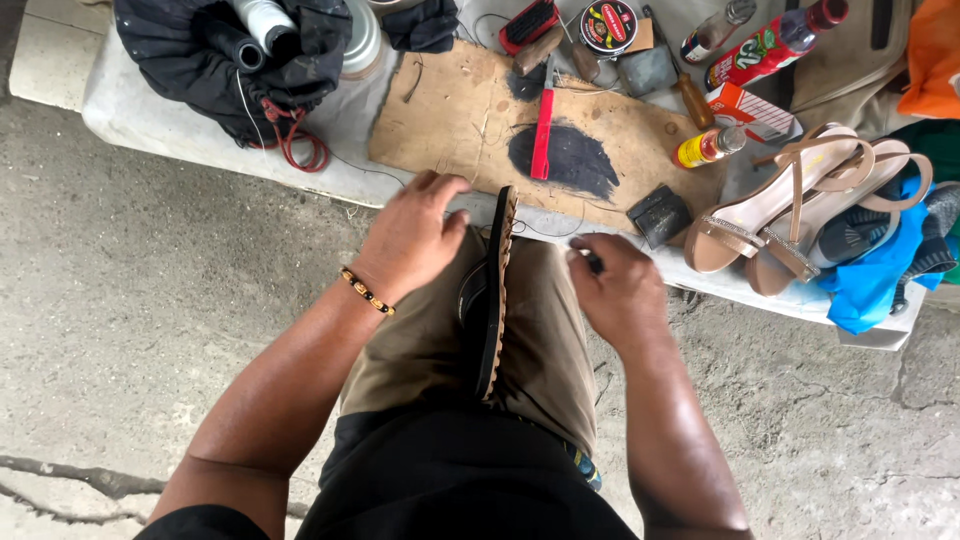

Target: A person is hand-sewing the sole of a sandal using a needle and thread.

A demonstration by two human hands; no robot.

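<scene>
A flat sandal [492, 290] stands on its edge between the person's knees, clamped there by the thighs in khaki shorts [545, 330] so that its stitched rim faces up and both hands are free to work along it. The left hand [410, 240] is curled over the toe end of the sandal, fingers bent and pressing against the sole to steady it. The right hand [620, 285] is closed around a small dark tool [594, 263] just beside the sandal — only its tip shows, so it may be an awl or a needle handle, I cannot tell which. A thin thread [540, 232] seems to run from near the toe towards that hand. Ahead lies a cardboard sheet [470, 115] on the concrete ledge [150, 125], serving as a work mat and stained black in 1 patch. On it rests a red-handled tool [543, 125], with a round polish tin [607, 25], a small yellow glue bottle [706, 147] and a dark block [659, 214] within easy reach. 2 tan strappy sandals [790, 205] wait at the right, over blue cloth [870, 280] — a black bag [215, 55] sits at the left
</scene>
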